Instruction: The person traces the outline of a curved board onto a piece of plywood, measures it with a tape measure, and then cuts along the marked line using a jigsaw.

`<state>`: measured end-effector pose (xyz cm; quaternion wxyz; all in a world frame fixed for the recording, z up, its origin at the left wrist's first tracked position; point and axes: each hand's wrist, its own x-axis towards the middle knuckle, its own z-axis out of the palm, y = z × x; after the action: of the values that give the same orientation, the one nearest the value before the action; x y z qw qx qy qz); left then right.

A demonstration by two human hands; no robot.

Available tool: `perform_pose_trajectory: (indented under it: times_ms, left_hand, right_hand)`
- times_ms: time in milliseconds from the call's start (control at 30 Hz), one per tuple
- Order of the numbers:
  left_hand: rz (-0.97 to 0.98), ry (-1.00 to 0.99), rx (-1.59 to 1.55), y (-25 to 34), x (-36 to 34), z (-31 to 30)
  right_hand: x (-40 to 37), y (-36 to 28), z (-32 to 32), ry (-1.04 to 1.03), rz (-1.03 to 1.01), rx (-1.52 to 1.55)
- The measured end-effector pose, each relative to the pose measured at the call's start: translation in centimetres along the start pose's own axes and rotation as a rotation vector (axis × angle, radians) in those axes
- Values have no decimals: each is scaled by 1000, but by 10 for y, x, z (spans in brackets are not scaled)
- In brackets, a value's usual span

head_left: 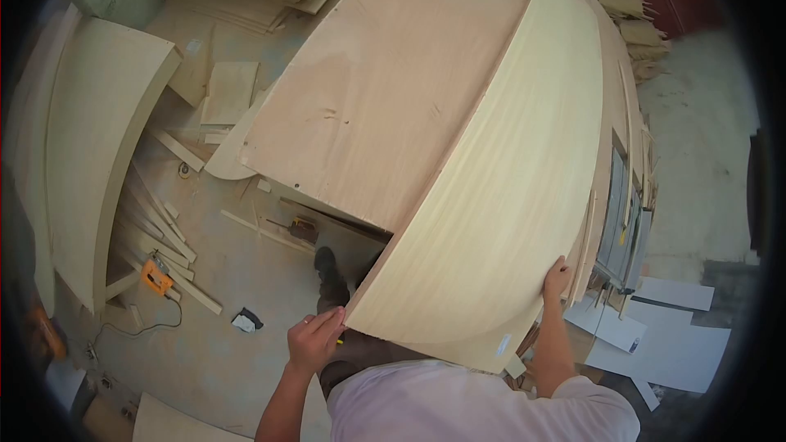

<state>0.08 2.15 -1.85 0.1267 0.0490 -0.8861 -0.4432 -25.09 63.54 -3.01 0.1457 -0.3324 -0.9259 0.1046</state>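
A long pale plywood sheet lies on a darker plywood-topped bench, its near edge close to my body. At the near left corner of the sheet, my left hand is closed on the edge. My right hand grips the sheet's right edge, with the thumb on top and the other fingers mostly hidden. A small white label shows at the near edge of the wood, close to my shirt.
An orange corded power tool sits on the floor at left, near wood strips. Large plywood pieces stand beyond. A dark-and-white object lies on the floor. White sheets and a grey metal-framed unit are at right.
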Motion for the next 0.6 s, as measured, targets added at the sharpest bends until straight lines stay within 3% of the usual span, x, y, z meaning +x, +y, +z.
perform_pose_trajectory:
  times_ms: [267, 433, 600]
  left_hand:
    - [207, -65, 125, -10, 13, -13]
    - [216, -93, 69, -13, 19, -14]
    - [173, -112, 27, -13, 15, -14]
  right_hand:
    - [-4, 4, 0, 17, -6, 43]
    - [6, 17, 8, 63, -85, 54]
    - [9, 19, 3, -61, -36, 18]
